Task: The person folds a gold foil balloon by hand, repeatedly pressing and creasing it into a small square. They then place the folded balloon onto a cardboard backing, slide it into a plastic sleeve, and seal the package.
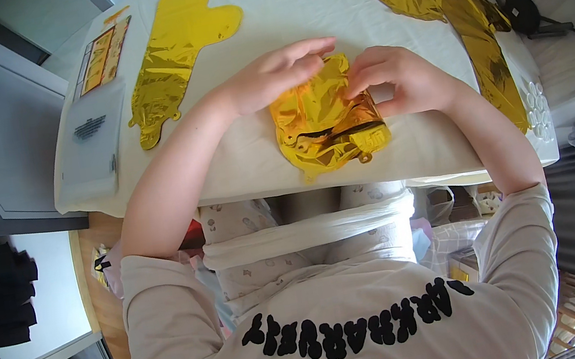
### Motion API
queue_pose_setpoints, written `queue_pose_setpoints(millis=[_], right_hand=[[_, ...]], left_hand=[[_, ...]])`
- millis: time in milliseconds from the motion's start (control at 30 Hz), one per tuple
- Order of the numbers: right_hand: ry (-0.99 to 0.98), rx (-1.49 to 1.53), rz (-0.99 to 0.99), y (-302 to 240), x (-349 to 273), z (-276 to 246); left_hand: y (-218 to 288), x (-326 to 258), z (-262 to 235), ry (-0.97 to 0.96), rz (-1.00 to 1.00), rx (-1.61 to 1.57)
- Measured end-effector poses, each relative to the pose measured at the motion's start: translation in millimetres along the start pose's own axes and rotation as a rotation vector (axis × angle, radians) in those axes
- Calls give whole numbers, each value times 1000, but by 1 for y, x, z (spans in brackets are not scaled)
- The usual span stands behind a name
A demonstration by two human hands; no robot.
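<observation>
A folded gold foil balloon [324,124] lies crumpled on the white-covered table in front of me. My left hand [281,74] rests over its upper left edge, with the fingers stretched out flat. At its right edge my right hand [400,81] has bent fingers gripping the foil; the fingertips are partly hidden. Farther left, a flat gold foil balloon [178,46] lies spread out, shaped like a numeral or letter. Another long gold foil balloon [466,20] stretches along the right side of the table.
A clear plastic bag [88,148] and a flat package with gold pictures [103,54] lie at the table's left edge. A black device with several arms [524,14] and a cable stands at the right edge. Several small white rings [538,111] lie near the right corner.
</observation>
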State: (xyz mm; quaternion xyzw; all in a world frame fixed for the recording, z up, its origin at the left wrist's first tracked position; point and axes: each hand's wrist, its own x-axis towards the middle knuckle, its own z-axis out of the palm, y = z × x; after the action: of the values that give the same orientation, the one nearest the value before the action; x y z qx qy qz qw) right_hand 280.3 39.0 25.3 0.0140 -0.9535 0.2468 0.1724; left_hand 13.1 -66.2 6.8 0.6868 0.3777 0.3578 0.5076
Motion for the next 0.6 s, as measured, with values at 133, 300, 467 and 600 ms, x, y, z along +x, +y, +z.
queue_pose_setpoints(millis=[133, 300, 467, 600], right_hand=[[-44, 17, -12, 1, -2, -1], [-32, 32, 7, 0, -3, 0], [-38, -1, 35, -2, -2, 0], [-40, -32, 77, 0, -5, 0]], left_hand=[[5, -3, 9, 178, 61, 285], [36, -51, 25, 179, 224, 1093], [40, -86, 84, 389, 176, 1097], [42, -94, 105, 493, 214, 1205]])
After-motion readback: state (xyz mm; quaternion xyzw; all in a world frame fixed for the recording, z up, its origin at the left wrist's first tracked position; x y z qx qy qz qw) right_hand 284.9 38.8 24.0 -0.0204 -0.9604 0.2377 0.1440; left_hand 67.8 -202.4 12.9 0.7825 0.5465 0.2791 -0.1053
